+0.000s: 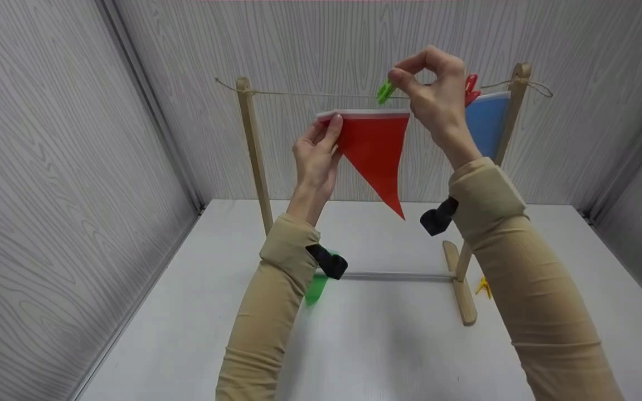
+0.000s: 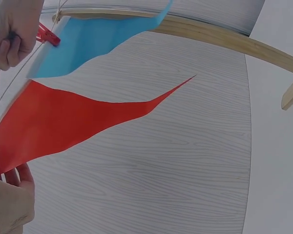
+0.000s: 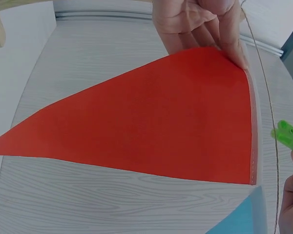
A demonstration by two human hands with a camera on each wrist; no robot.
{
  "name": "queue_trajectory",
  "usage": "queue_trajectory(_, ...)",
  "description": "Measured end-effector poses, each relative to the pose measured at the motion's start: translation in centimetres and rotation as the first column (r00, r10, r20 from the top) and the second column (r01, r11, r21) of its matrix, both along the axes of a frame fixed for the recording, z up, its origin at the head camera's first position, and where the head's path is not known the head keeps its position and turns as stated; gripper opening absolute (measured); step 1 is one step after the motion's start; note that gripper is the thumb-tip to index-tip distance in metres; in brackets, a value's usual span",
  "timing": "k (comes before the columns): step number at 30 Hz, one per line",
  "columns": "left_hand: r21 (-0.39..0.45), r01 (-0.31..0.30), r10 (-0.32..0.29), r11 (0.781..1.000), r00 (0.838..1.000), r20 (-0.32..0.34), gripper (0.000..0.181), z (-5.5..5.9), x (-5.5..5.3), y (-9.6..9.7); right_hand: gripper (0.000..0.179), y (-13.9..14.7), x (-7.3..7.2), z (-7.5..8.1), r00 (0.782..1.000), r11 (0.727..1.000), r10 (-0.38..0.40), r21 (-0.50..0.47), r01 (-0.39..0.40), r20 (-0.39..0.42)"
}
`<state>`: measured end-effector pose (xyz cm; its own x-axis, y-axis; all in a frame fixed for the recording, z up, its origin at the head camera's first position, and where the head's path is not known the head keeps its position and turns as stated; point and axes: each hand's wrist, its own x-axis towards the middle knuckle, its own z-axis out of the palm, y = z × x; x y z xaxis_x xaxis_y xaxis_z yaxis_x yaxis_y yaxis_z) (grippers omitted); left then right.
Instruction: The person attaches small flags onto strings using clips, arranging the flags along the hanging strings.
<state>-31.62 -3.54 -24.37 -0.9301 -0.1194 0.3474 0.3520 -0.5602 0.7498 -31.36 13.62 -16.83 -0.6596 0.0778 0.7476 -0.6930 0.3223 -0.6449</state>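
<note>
My left hand [image 1: 316,153] pinches the top left corner of a red triangular flag [image 1: 375,142], whose white upper edge lies just below a string [image 1: 298,94]. The flag's tip hangs down. In my right hand [image 1: 438,92] a green clothespin [image 1: 385,92] is pinched between thumb and fingers, close to the string. The right wrist view has the green clothespin [image 3: 289,136] beside the string [image 3: 268,97], apart from the red flag [image 3: 151,122]. A blue flag [image 1: 487,122] hangs at the right end of the string, with a red clothespin [image 1: 471,90] at its top, partly behind my right hand.
Two wooden posts [image 1: 255,150] carry the string, and a bar [image 1: 393,275] joins them low down. A wooden foot [image 1: 464,301] stands on the white table [image 1: 377,345]. A green piece [image 1: 315,289] lies near my left sleeve, a yellow clothespin [image 1: 484,287] near my right.
</note>
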Motion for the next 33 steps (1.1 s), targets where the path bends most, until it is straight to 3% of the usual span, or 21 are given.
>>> queue_trajectory(17,0.025,0.005,-0.005,1.000,1.000,0.000,0.010,0.53,-0.08,0.11,0.006,-0.34,0.05,0.31,0.999,0.999,-0.042,0.020,0.042,0.015)
queue_trajectory(23,0.013,0.007,-0.007,1.000,1.000,-0.022,0.011,0.47,-0.09,0.00,0.008,-0.37,-0.02,0.26,0.999,0.999,-0.045,0.030,0.046,-0.015)
queue_trajectory(33,0.007,0.003,-0.003,1.000,1.000,-0.003,0.016,0.76,-0.01,0.14,0.007,-0.43,-0.10,0.26,0.999,0.999,-0.037,0.020,0.037,-0.029)
